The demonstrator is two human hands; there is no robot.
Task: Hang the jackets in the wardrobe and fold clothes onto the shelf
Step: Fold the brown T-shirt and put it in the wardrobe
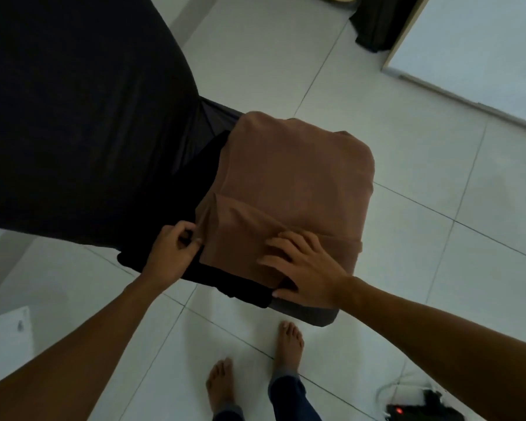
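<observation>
Brown garment (289, 177) under right hand (304, 265); left hand (172, 250) pinching edge

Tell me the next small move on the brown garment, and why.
Probably fold the near flap over. The left hand pinches the brown garment at its near-left corner while the right hand lies flat on its near edge, pinning it atop the black clothes.

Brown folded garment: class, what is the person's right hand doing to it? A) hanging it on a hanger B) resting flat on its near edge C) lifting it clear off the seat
B: the right hand lies spread, fingers straight, on the brown folded garment.
</observation>
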